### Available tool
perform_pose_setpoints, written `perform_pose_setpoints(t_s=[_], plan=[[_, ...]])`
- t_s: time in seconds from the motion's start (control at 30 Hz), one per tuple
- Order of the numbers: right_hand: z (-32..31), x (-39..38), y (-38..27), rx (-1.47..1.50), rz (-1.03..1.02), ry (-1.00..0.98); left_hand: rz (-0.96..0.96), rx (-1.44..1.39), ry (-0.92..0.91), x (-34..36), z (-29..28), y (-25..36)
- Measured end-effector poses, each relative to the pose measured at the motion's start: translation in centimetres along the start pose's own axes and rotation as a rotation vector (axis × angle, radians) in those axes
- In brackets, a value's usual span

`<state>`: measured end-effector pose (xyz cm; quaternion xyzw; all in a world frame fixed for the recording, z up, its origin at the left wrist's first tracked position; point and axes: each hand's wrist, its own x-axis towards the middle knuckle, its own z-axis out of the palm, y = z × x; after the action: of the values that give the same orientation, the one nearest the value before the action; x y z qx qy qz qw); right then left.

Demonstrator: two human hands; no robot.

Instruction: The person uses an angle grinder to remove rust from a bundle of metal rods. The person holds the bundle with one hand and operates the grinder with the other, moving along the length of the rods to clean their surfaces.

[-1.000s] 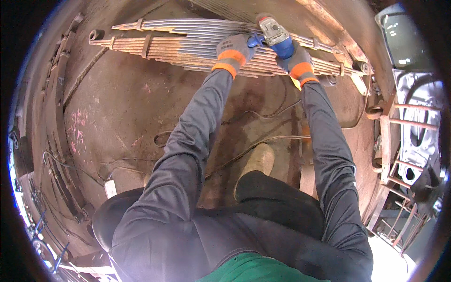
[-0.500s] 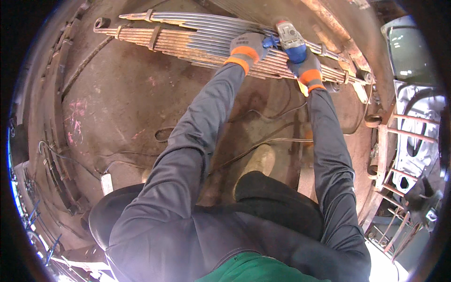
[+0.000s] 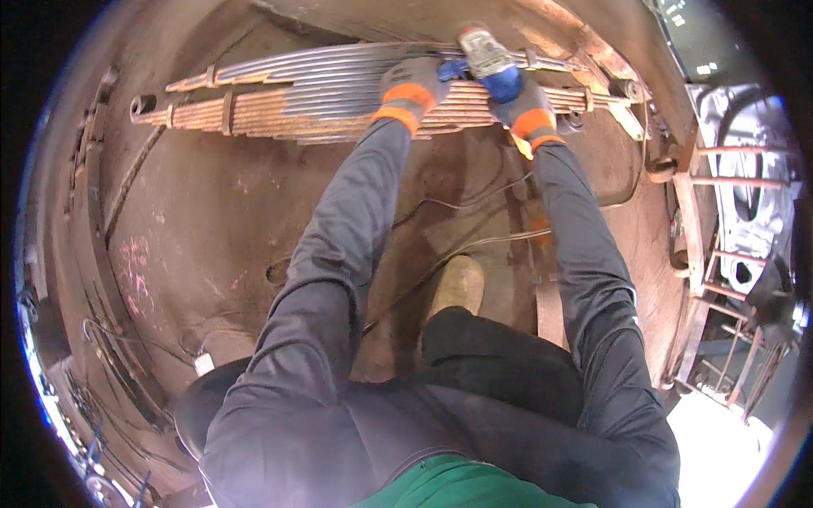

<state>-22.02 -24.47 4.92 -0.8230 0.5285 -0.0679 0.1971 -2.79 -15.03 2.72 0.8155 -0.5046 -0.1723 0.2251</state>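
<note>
With both gloved hands I hold an angle grinder (image 3: pixel 486 56) over two leaf spring packs on the floor. My left hand (image 3: pixel 412 88) is closed around its blue side handle (image 3: pixel 452 69). Wrapped around the blue body behind the grey head is my right hand (image 3: pixel 524 108). The nearer leaf spring pack (image 3: pixel 190 115) is rusty at its left end, with clamps and a rolled eye at each end. Behind it lies the farther pack (image 3: pixel 262 69). Both packs look bare and grey towards the middle. The grinder's disc cannot be made out.
A cable (image 3: pixel 461 247) runs across the brown floor near my shoe (image 3: pixel 458 286). Long metal bars (image 3: pixel 100 199) lie along the left side. To the right stand a rusty metal frame (image 3: pixel 690 229) and a silver panel (image 3: pixel 745 199). A rusty beam (image 3: pixel 593 46) slants behind the springs.
The view has turned, so the springs now lie more level across the picture. Both hands keep their hold on the grinder, which stays over roughly the same part of the springs.
</note>
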Motion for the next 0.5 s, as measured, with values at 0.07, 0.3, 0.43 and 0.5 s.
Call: perform_pose_setpoints(t_s=[0.07,0.3,0.43,0.5], plan=[[-0.2,-0.8,-1.2,-0.055,-0.034,0.005,-0.004,0.01,0.01,-0.5,-0.4,-0.8],[0.8,-1.3,-2.4,0.017,0.034,-0.025,-0.026,0.115,-0.031,-0.9,-2.2,-0.9],[0.8,-0.5,-0.8,0.057,0.021,-0.01,-0.066,0.15,-0.102,-0.3,-2.9,0.7],[0.7,-0.5,0.0,0.127,-0.03,0.037,-0.027,0.112,-0.063,-0.4,-2.7,1.2]])
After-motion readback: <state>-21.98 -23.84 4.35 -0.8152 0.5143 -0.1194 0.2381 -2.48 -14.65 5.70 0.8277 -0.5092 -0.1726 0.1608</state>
